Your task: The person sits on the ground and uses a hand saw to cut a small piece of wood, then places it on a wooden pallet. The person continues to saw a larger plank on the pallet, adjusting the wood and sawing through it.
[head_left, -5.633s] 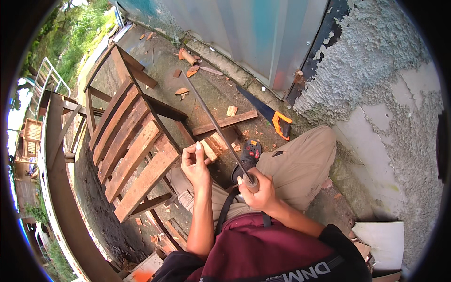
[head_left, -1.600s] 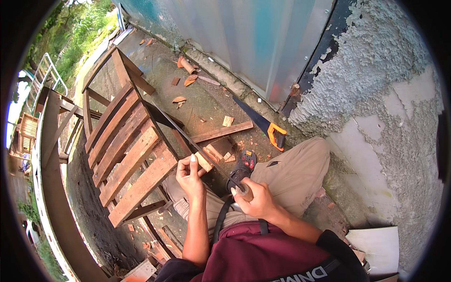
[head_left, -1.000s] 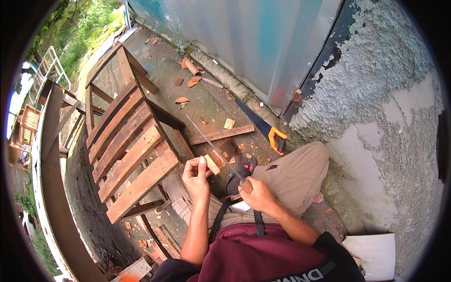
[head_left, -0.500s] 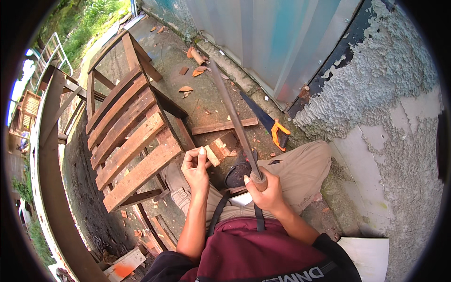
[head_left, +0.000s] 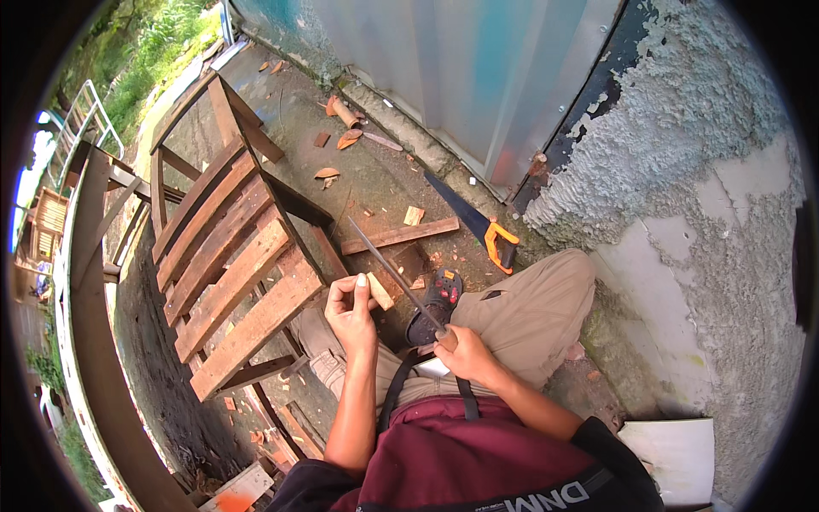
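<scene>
My left hand pinches a small, pale wood piece between thumb and fingers, in front of my left thigh. Wrapped round the wooden handle of a machete, my right hand sits above my lap. Its long, thin dark blade slants up and to the left, with the tip beyond the wood piece. A gap shows between blade and wood piece. Below the blade is a dark wood block on the ground, with chips around it, beside my dark clog.
A slatted wooden frame stands close on my left. Ahead lie a wooden strip and a handsaw with an orange handle. A metal panel and a rough wall bound the right side. Dry leaves and scraps litter the concrete.
The machete has swung down and left, from raised high to a lower slant near the wood piece. My right hand has moved slightly left and down. My left hand keeps its pinch.
</scene>
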`<control>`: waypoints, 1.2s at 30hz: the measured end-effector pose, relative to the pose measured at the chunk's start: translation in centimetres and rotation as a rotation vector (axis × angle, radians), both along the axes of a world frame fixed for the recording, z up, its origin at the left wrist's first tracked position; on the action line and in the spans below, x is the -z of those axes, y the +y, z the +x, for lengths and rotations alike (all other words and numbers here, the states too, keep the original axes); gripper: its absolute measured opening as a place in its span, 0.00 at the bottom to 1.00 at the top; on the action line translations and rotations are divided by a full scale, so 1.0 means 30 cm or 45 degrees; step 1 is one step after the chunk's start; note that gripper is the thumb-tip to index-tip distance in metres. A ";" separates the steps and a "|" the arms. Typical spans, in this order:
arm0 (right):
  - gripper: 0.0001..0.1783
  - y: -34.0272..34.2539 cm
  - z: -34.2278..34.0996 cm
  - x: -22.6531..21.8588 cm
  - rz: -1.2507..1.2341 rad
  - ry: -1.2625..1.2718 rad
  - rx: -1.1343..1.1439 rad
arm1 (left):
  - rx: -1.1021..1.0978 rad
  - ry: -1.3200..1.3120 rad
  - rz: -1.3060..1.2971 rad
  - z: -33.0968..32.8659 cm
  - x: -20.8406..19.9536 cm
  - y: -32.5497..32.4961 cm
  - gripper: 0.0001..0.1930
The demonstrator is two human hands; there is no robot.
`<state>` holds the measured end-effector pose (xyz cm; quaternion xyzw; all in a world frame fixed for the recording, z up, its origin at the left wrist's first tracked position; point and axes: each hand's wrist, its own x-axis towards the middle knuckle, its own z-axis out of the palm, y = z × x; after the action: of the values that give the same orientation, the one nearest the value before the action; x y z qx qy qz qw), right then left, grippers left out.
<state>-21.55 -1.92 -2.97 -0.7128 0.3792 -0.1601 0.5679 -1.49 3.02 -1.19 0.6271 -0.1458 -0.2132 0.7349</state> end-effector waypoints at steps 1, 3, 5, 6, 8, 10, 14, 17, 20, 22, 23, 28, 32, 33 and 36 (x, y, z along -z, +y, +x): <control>0.14 -0.002 -0.001 0.009 0.023 0.069 -0.026 | -0.021 0.020 -0.004 0.000 0.007 0.015 0.10; 0.14 0.008 0.011 -0.033 0.071 0.087 -0.028 | -0.028 0.036 0.015 -0.003 0.013 0.044 0.09; 0.14 0.006 0.027 -0.139 0.114 -0.076 0.036 | -0.004 0.003 0.026 -0.012 0.005 0.053 0.09; 0.14 -0.006 0.037 -0.176 0.119 -0.161 0.058 | -0.002 -0.018 0.015 -0.017 0.000 0.042 0.09; 0.13 0.004 0.041 -0.161 -0.021 -0.180 0.124 | 0.001 -0.036 0.039 -0.024 0.005 0.028 0.09; 0.13 0.027 0.032 0.005 -0.240 0.008 0.136 | 0.025 -0.106 0.064 -0.007 0.003 0.013 0.09; 0.18 -0.001 0.006 0.055 0.769 -0.121 -0.136 | 0.007 -0.088 0.093 -0.012 0.008 0.034 0.08; 0.18 -0.017 0.056 -0.039 1.280 -0.558 0.167 | 0.000 -0.137 0.141 -0.022 0.015 0.049 0.14; 0.14 -0.067 0.121 0.062 0.802 -0.561 0.462 | 0.074 -0.281 0.352 -0.034 -0.011 0.059 0.15; 0.16 -0.132 0.161 0.169 0.706 -0.420 0.662 | 0.162 -0.276 0.347 -0.053 0.010 0.086 0.17; 0.19 -0.154 0.165 0.226 0.875 -0.402 0.673 | 0.205 -0.309 0.369 -0.065 0.017 0.100 0.16; 0.25 -0.151 0.133 0.352 1.465 -0.176 0.479 | 0.279 -0.666 0.357 -0.177 0.006 0.119 0.13; 0.24 -0.128 0.164 0.420 1.781 -0.466 0.403 | 0.382 -0.714 0.317 -0.221 0.004 0.127 0.12; 0.23 -0.143 0.166 0.441 1.779 -0.435 0.365 | 0.406 -0.678 0.340 -0.219 -0.001 0.133 0.12; 0.20 -0.109 0.180 0.450 1.636 -0.260 0.518 | 0.525 -0.693 0.389 -0.185 -0.007 0.184 0.14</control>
<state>-16.15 -5.17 -16.49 -0.1298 0.4700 -0.0734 0.8700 -7.04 8.54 -0.98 0.7207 -0.4256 -0.2013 0.5089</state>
